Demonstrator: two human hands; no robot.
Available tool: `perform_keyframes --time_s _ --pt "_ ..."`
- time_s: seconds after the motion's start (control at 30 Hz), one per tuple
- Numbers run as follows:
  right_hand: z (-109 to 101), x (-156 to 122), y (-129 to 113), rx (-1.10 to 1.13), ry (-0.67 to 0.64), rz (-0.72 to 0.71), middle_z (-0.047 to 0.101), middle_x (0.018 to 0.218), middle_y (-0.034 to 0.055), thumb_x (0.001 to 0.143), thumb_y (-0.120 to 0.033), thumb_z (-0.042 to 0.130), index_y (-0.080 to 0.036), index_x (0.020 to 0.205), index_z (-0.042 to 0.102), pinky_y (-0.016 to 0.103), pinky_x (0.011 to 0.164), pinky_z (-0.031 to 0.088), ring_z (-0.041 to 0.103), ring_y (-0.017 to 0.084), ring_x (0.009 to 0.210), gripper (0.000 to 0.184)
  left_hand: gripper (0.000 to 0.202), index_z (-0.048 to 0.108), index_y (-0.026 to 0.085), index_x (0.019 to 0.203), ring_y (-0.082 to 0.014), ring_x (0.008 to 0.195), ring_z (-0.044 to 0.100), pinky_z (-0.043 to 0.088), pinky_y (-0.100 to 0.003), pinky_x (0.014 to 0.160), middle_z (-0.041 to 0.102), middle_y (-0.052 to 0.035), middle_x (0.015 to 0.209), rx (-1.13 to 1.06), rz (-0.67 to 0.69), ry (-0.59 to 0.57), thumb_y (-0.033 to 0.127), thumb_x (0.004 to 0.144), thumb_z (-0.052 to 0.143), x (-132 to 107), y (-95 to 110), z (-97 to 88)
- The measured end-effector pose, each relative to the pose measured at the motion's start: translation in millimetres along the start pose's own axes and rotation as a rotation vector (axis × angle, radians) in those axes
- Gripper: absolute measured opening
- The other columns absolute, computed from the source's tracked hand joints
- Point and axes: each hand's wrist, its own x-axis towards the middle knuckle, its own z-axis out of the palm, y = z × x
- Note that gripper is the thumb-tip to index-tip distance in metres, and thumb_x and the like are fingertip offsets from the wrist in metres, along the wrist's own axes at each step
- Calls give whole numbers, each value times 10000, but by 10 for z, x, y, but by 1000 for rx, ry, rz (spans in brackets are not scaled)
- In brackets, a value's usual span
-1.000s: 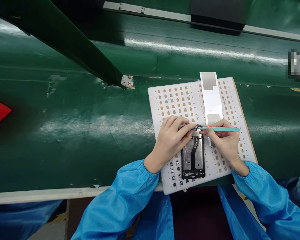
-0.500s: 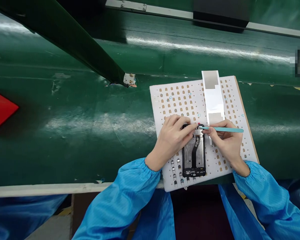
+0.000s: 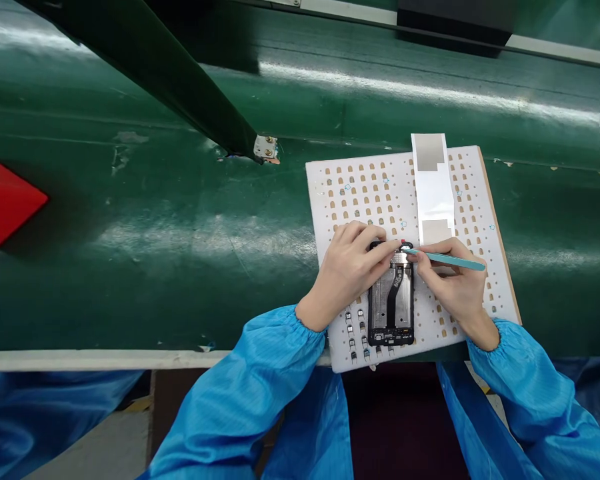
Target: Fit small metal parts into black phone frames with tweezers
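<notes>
A smartphone housing [image 3: 404,310], open at the back with a dark ribbon cable down its middle, lies on a white foam board [image 3: 404,193]. Around its upper left side is my left hand [image 3: 350,267], closed on it, with the index finger reaching over the top end. My right hand [image 3: 455,283] pinches a pair of teal tweezers [image 3: 455,261]. Their tips are at the phone's top right corner, beside my left fingertip. Whether anything sits between the tips is too small to tell. A tiny red spot shows at the phone's top edge.
Rows of slots cover the foam board; several small metal parts [image 3: 351,330] stand in its lower left. A white strip with grey patches [image 3: 434,193] lies across the board. On the green bench [image 3: 180,280] are a slanted dark post [image 3: 195,93] and a red object [image 3: 10,203].
The view has shifted slightly. The tweezers' rear end has dipped, so they slant more, while their tips stay near the phone's top corner. My left hand keeps its place on the phone.
</notes>
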Motion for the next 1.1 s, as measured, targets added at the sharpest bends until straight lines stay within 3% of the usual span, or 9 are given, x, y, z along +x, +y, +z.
perform_keyframes --time_s 0.3,0.5,0.67,0.83,1.1 --pt "-8 65 -82 -183 12 -186 784 800 4 1048 -338 708 -280 954 729 342 454 567 733 214 585 112 202 682 265 1237 -252 950 567 491 -414 791 726 -78 1085 -3 -20 -29 195 1065 600 0 -7 9" --pt "7 62 -76 -189 21 -230 801 846 6 1043 -322 715 -291 952 752 352 498 606 764 234 645 103 181 687 261 1212 -249 942 547 480 -410 788 720 -76 1073 -7 -20 -28 208 1077 579 9 -3 8" --pt "12 56 -48 -205 25 -299 809 879 -5 1028 -231 718 -291 992 748 337 483 574 764 221 644 76 166 690 249 1196 -244 952 557 475 -398 785 719 -70 1064 1 -17 -17 203 1078 582 17 2 10" --pt "21 49 -37 -228 45 -295 805 866 1 1032 -249 718 -291 990 742 341 481 573 761 224 631 64 169 695 257 1186 -241 955 557 470 -390 784 716 -67 1068 0 -27 -32 204 1080 575 22 2 10" --pt "20 46 -20 -215 26 -323 802 881 8 1040 -198 701 -263 1017 716 327 509 612 765 206 643 70 145 678 229 1190 -229 923 549 478 -376 765 721 -64 1058 13 13 30 195 1070 606 19 -11 34"
